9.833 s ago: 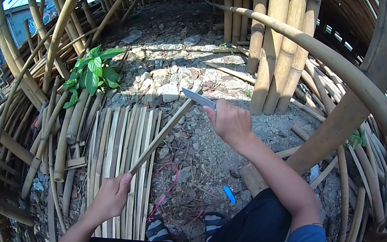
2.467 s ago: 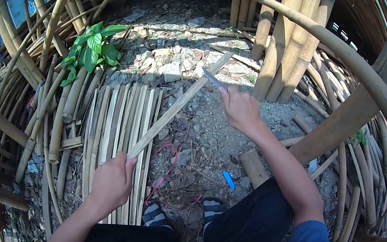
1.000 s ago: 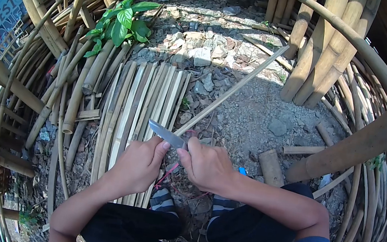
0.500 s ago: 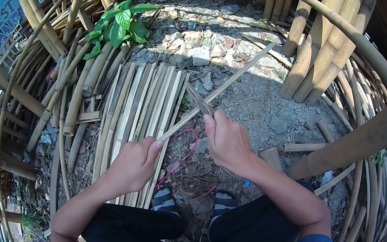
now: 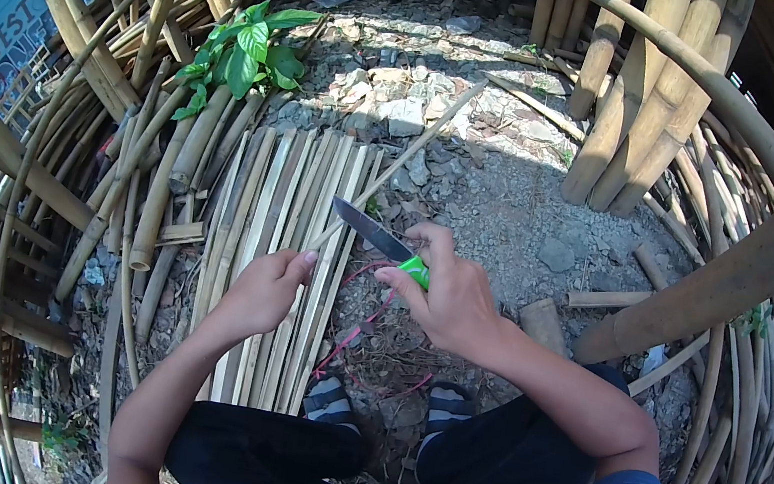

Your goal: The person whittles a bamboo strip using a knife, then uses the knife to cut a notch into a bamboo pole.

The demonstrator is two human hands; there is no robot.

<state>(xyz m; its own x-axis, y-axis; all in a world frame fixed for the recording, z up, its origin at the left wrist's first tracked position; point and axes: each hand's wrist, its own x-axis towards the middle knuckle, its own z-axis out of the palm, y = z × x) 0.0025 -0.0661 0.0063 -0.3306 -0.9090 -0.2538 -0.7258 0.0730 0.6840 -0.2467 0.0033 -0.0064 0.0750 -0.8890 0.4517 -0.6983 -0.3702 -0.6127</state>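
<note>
Both sides were busy: right hand [image 5: 459, 299] clenched a green-handled knife [image 5: 378, 234], left hand [image 5: 269, 294] gripped a bamboo strip [image 5: 411, 153] slanting up past some slats [image 5: 278, 194]. Graffiti [image 5: 7, 30] far left read something like "AVEST", rest kinda blurry.

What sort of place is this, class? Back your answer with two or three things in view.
Probably an outdoor bamboo-working yard: split bamboo strips lie side by side, thick bamboo poles stand beyond, and the right hand holds a green-handled knife.
</note>
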